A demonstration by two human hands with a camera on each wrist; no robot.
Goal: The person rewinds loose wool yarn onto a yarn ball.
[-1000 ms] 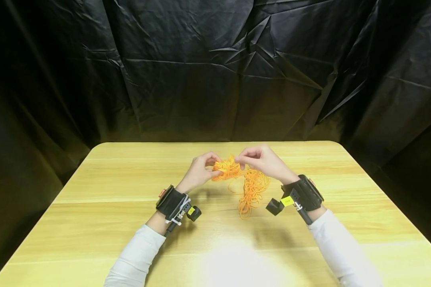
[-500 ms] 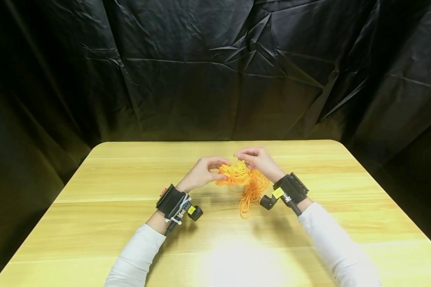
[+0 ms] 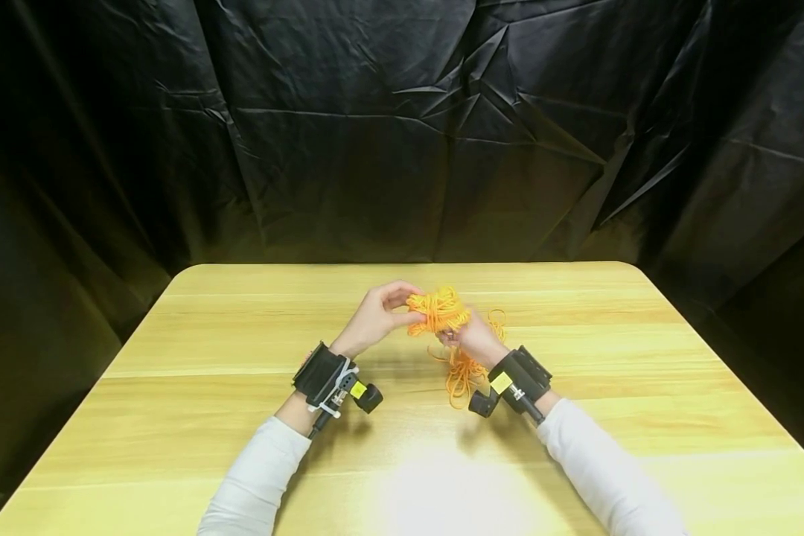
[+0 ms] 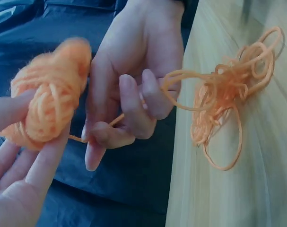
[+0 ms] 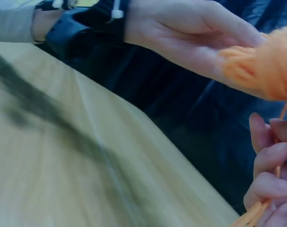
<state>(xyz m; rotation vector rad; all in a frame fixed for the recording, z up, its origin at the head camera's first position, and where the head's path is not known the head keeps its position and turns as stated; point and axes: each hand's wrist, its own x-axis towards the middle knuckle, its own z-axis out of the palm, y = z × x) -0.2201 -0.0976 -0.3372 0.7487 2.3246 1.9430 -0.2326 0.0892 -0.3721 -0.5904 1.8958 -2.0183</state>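
An orange yarn ball, wound thick around its middle, is held above the table. My left hand grips its left end between thumb and fingers. Close against the ball's right side, my right hand pinches a strand of the yarn between thumb and curled fingers. In the left wrist view that strand runs from the ball through the right hand's fingers to a loose yarn pile on the table. Part of the pile is hidden behind the right hand in the head view.
The wooden table has rounded far corners, and a black sheet hangs behind its far edge. Each wrist wears a black strap with a small camera; the right camera overlaps the loose yarn's near end in the head view.
My right hand has swung from above the ball's right side down beneath it, drawing the strand along. The ball shifted right, then slightly back left and up in my left hand.
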